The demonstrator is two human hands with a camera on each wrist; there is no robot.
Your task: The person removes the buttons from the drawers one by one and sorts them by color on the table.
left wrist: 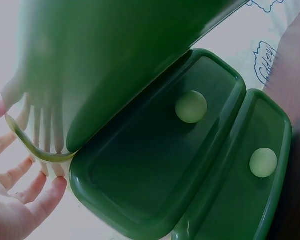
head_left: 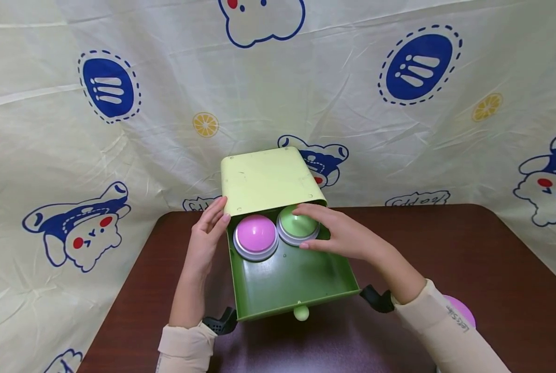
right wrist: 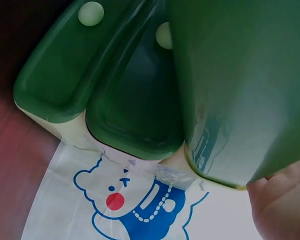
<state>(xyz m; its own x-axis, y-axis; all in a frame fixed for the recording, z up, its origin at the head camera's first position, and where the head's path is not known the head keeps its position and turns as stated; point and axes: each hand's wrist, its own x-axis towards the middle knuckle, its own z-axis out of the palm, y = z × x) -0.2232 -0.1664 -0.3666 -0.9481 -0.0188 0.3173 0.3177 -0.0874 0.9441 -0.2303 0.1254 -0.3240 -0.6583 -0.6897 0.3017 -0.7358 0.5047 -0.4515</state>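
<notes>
A cabinet with a pale yellow-green top (head_left: 270, 178) has its upper green drawer (head_left: 289, 274) pulled out. At the back of the drawer a pink domed button (head_left: 256, 234) sits beside a green domed button (head_left: 298, 224), both with pale round bases. My right hand (head_left: 347, 233) reaches over the drawer's right wall and holds the green button, fingers over its far side and thumb at its near rim. My left hand (head_left: 205, 241) touches the cabinet's left side near the front edge; its fingers (left wrist: 35, 195) look extended in the left wrist view.
Below the open drawer are two closed green drawers with round knobs, the middle one (left wrist: 140, 150) and the lower one (left wrist: 230, 200). Another pink object (head_left: 461, 310) lies partly behind the right sleeve on the brown table (head_left: 445, 243). A printed cloth (head_left: 268, 93) hangs behind the cabinet.
</notes>
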